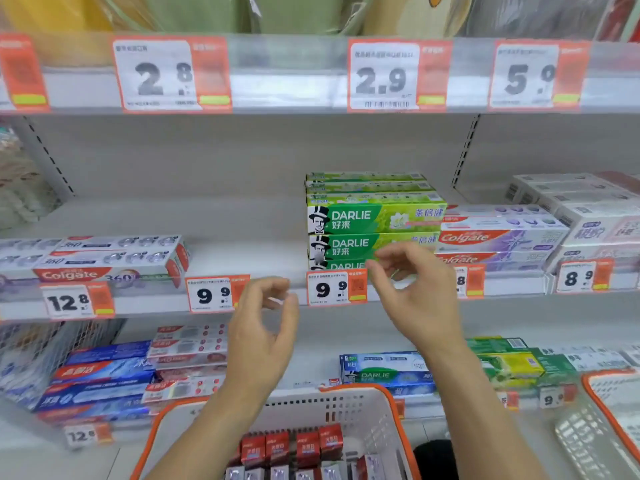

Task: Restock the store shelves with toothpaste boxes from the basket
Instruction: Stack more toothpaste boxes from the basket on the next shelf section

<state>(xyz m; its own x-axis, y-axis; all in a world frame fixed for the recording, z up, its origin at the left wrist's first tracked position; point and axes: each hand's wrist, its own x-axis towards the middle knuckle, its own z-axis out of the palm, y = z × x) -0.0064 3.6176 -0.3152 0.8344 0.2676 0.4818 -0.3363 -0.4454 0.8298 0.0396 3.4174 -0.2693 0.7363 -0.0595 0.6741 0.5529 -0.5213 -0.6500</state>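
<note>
A stack of green Darlie toothpaste boxes (370, 220) stands on the middle shelf (242, 244). My right hand (415, 292) hovers just in front of the stack's lower boxes, fingers apart and empty. My left hand (263, 327) is raised in front of the shelf edge to the left of the stack, fingers loosely curled, holding nothing. Below my arms sits a white basket with an orange rim (363, 407); red-ended toothpaste boxes (294, 445) stand upright inside it.
White Colgate boxes (107, 261) lie at the shelf's left, purple Colgate boxes (498, 240) and white boxes (588, 209) at the right. Bare shelf lies between the left Colgate and Darlie stacks. Blue and green boxes fill the lower shelf. A second basket (609, 417) is at lower right.
</note>
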